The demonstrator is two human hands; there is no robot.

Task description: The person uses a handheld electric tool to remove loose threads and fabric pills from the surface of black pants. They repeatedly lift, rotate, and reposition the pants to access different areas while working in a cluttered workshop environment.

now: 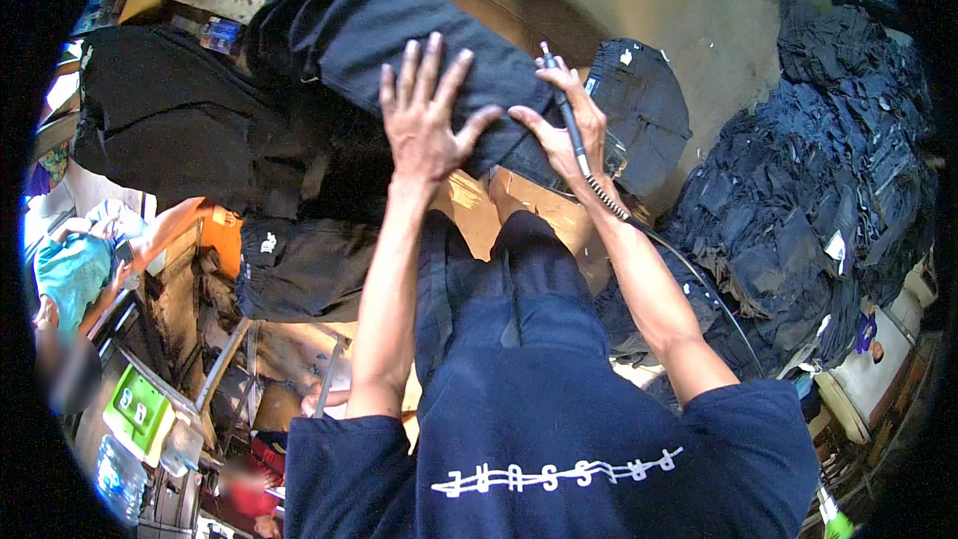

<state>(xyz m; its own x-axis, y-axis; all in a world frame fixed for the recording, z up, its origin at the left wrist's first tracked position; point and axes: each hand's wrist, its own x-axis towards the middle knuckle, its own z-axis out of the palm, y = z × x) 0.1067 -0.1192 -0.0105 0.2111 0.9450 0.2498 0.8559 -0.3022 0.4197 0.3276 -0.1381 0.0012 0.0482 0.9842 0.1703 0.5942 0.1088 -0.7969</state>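
My left hand (431, 130) lies flat with fingers spread on a dark trouser leg (399, 15), which stretches smooth in front of me. Just right of it, my right hand (579, 140) is wrapped round a slim, pen-shaped rotary handpiece (566, 112) with a cord. Its thin tip points up and away from me. The thumb of that hand rests against the right end of the cloth. From the handpiece a coiled sleeve and a black cable (689, 265) run back along my right forearm. What supports the cloth underneath is hidden.
A large heap of dark garments (798, 170) fills the right side. Another dark piece (644, 105) lies beyond my right hand. More dark cloth (180, 120) spreads at left. Lower left are people, one in teal (75, 269), a green tray (137, 414) and a bottle (118, 479).
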